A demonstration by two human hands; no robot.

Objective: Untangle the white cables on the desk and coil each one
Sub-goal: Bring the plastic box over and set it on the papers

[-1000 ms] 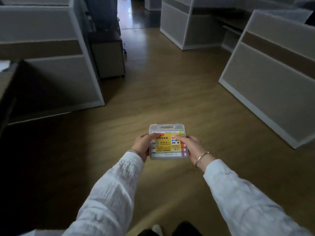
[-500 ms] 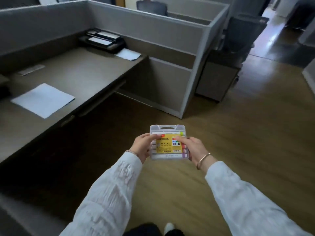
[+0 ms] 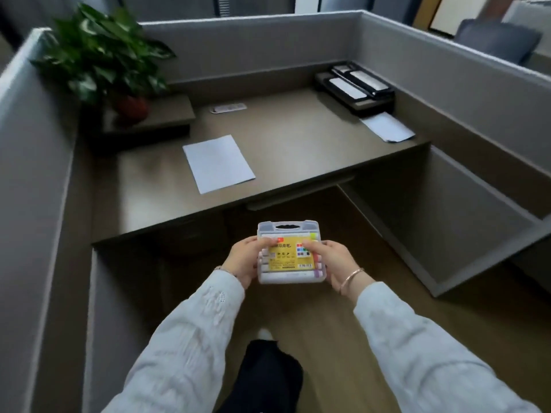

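White cables: none can be made out on the desk; not located from this view.

Brown rectangular desk [image 3: 298,150]: stands ahead inside a grey-panelled cubicle [image 3: 447,73], its near edge just beyond the hands.

Clear plastic marker case with a yellow label [image 3: 288,253]: held level in front of the body, above the wooden floor [image 3: 343,338], short of the desk's near edge. Carrying handle on its far side; coloured pen ends show along its right side.

Left hand [image 3: 243,260]: grips the left side of the case, thumb curled over the top face.

Right hand [image 3: 331,259]: grips the right side, thumb laid on the label; a thin metal bangle [image 3: 351,277] sits at the wrist. Both arms in white textured sleeves [image 3: 185,338].

Step in hand, as judged: approach to the desk only; untangling has not begun, and both hands are occupied by something that is not the task's.

Next move, as judged: the case must be set down to free the hands, then the cables must be found.

On the desk, outward:
- white sheet of paper [image 3: 219,163], centre-left.
- second white sheet [image 3: 387,126], far right.
- black tiered document tray [image 3: 354,86], far right corner.
- small pale flat strip [image 3: 228,108], far centre; identity unclear.
- green leafy plant in a red pot [image 3: 104,58], on a raised shelf at far left.
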